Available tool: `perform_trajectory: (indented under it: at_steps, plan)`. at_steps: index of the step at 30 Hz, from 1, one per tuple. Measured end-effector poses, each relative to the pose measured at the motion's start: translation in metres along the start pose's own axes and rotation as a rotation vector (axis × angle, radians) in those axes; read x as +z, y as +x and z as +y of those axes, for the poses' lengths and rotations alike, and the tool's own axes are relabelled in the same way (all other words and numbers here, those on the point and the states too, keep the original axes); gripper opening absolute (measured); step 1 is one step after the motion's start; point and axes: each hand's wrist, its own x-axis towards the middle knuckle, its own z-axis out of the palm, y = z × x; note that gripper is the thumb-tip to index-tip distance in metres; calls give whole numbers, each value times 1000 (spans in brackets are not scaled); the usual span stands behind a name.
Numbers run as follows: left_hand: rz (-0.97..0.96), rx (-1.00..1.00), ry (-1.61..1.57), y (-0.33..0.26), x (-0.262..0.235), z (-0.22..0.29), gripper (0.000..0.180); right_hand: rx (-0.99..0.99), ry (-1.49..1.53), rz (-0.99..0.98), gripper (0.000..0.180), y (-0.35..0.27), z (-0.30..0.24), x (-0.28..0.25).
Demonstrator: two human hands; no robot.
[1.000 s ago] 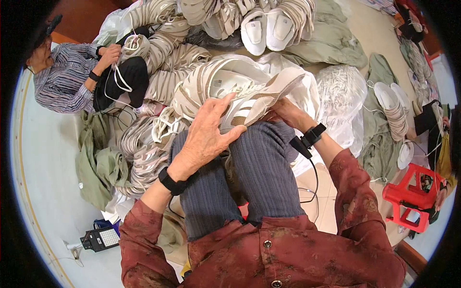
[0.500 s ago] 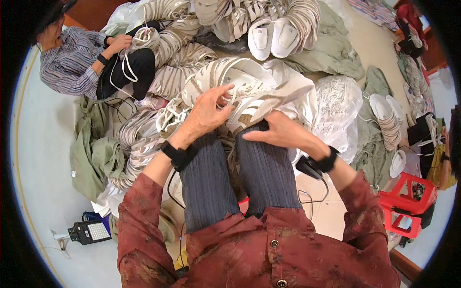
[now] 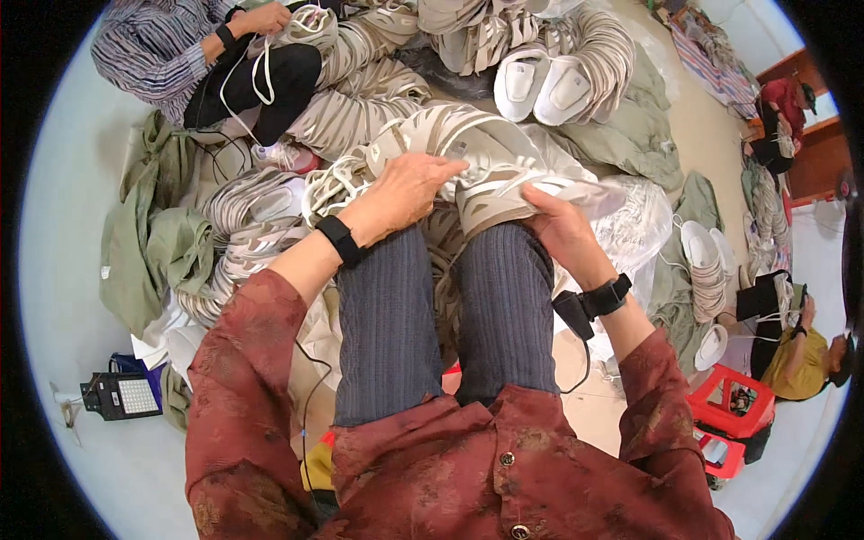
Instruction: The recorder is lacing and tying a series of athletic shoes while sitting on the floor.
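Shoe uppers (image 3: 468, 157), white and beige and strung in a bundle, lie across the person's knees at the upper middle of the frame. The left hand (image 3: 400, 193) rests on the bundle's left end with fingers curled together over it; the right hand (image 3: 562, 229) grips the right end from below, thumb on top, the other fingers hidden, so I cannot tell how they lie. Loose white laces (image 3: 328, 184) hang off the left side near the pile (image 3: 243, 225) on the floor, and they could well snag there or tangle if the bundle is tugged. With only the knees under it, the bundle may also slide off toward the pile. Half a second ago the right hand lay flat on the right knee, nearer the middle; now it has moved out to the bundle's right end. The left hand has barely shifted. At the upper left, a co-worker's hand (image 3: 261, 18) holds another upper (image 3: 306, 27), much as before.
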Motion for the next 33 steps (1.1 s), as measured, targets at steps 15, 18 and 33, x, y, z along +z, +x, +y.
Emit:
perform_trajectory:
  at_steps: [15, 18, 33]
  plan:
    - [42, -190, -188, -38, -20, 41, 55, 169, 245, -123, 27, 81, -13, 6]
    - [125, -300, -286, -58, -29, 57, 42, 217, 220, -72, 26, 94, -13, 11]
    - [264, -486, -499, -104, -21, 87, 30, -14, 248, -161, 24, 109, -24, 18]
